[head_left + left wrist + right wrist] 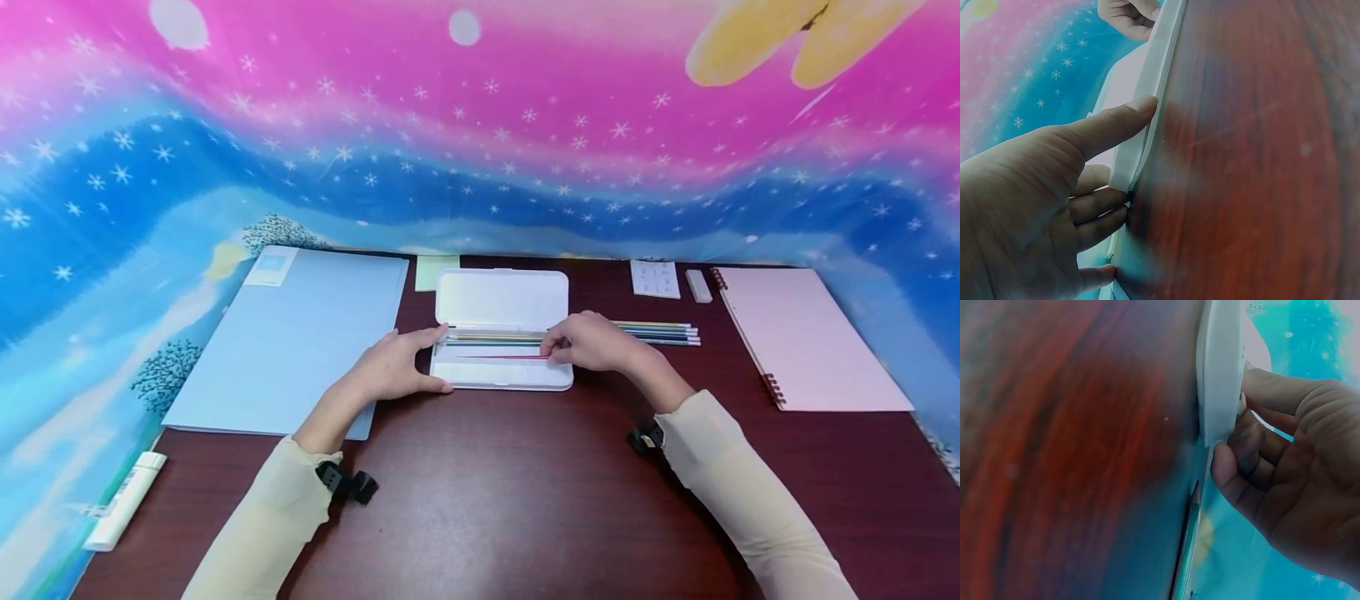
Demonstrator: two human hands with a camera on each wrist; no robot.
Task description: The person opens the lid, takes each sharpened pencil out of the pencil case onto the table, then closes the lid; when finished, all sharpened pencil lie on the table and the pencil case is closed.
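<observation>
- The right hand [596, 342] sits at the right end of the open pencil case [501, 329]. Its fingers curl in and pinch the end of a red pencil [504, 357] that lies inside the case's near tray; the right-wrist view shows the fingertips [1225, 465] bent round the case's end wall.
- The left hand [393, 367] clamps the case's left end: thumb [1116, 125] along the near edge, fingers curled round the far side, in contact.
- The red pencil runs from 9 to 3 o'clock, parallel with the case's long side, and extends toward 9 o'clock from the right hand. The right hand is the nearer one to its held end.
- The case lies at mid-table, lid flipped back toward 12 o'clock.
- More pencils [660, 333] lie in a row across the hinge line, their ends sticking out at 3 o'clock just beyond the right hand.
- Further out: a blue folder [292, 333] at 9 o'clock, a pink spiral notebook [813, 337] at 3 o'clock, both well apart from the case.
</observation>
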